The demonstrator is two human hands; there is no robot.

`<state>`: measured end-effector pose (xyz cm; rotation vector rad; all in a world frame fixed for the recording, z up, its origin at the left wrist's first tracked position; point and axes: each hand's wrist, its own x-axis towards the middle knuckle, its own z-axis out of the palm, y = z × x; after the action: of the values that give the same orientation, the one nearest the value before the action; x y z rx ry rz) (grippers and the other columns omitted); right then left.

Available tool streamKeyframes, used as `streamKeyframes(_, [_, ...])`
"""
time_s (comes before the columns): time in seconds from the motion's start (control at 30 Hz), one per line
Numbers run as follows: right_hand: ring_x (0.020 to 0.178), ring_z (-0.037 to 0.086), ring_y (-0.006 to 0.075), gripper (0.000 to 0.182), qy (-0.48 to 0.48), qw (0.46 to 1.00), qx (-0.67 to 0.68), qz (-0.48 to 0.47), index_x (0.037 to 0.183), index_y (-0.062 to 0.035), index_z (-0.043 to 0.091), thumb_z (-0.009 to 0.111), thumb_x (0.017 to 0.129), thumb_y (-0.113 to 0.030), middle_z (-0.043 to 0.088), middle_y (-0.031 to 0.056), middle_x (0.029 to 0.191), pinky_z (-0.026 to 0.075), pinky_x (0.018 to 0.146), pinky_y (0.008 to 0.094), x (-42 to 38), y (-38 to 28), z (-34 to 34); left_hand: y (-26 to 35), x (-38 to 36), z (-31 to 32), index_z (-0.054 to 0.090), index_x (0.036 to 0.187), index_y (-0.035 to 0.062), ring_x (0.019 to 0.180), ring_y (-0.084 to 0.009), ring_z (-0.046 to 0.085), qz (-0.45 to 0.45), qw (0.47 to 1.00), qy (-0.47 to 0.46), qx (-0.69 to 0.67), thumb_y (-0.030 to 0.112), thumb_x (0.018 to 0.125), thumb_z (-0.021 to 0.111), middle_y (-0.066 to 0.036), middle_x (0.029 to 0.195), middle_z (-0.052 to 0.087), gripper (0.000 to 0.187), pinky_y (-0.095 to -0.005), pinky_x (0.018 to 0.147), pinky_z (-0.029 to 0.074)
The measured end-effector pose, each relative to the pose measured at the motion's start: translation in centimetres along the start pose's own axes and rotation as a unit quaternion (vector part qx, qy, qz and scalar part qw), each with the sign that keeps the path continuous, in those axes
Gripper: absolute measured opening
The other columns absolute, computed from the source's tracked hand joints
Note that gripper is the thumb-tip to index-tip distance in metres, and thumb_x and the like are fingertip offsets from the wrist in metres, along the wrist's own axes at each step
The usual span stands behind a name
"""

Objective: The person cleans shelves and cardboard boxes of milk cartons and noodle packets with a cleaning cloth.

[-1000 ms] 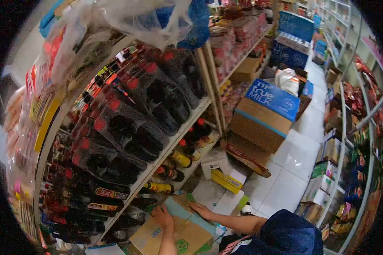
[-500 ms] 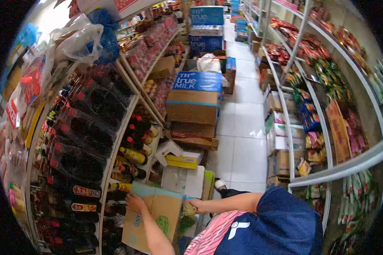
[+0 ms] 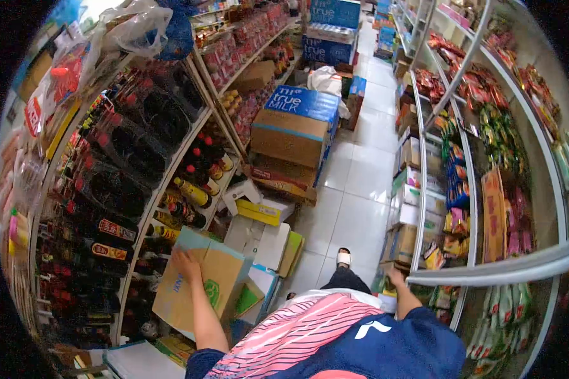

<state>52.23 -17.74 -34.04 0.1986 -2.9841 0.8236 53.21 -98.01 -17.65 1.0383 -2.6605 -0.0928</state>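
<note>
My left hand lies with its fingers spread on the side of a tilted cardboard box with blue tape and a green print. Beside that box, on its right, stands an opened carton with something green in it. My right hand is low at the foot of the right shelf, near small packages. Its fingers are too small and blurred to tell whether they hold anything.
Bottles fill the left shelf. Stacked milk cartons stand beyond an open white box. A metal shelf rail juts out at the right, above hanging packets. A tiled aisle runs between the shelves.
My right hand has moved from beside the cardboard box, where it held something yellowish, across to the right shelf. My left hand and the box appear lower and further left, and the view has shifted.
</note>
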Motion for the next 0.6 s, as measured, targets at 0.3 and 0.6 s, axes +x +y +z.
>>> streamKeyframes(0.3, [0.084, 0.055, 0.0321, 0.035, -0.348, 0.937, 0.041, 0.011, 0.089, -0.0040, 0.061, 0.042, 0.080, -0.032, 0.058, 0.0177, 0.096, 0.042, 0.072, 0.0407, 2.9, 6.5, -0.7, 19.9, -9.7, -2.8, 0.041, 0.118, -0.0030, 0.121, -0.0343, 0.029, -0.137, 0.972, 0.009, -0.190, 0.014, 0.077, 0.055, -0.023, 0.126, 0.038, 0.046, -0.0420, 0.102, 0.018])
streamKeyframes(0.6, [0.055, 0.054, 0.0172, 0.020, -0.174, 0.828, 0.407, 0.345, 0.078, -0.0027, 0.061, 0.057, 0.074, -0.022, 0.060, 0.0069, 0.069, 0.045, 0.051, 0.0304, 32.0, 9.0, -3.5, 49.6, -10.0, 7.4, 0.052, 0.108, 0.0051, 0.095, -0.0279, 0.055, 0.149, 0.780, -0.538, -0.284, 0.027, 0.077, 0.054, -0.016, 0.100, 0.058, 0.039, -0.0355, 0.080, 0.042])
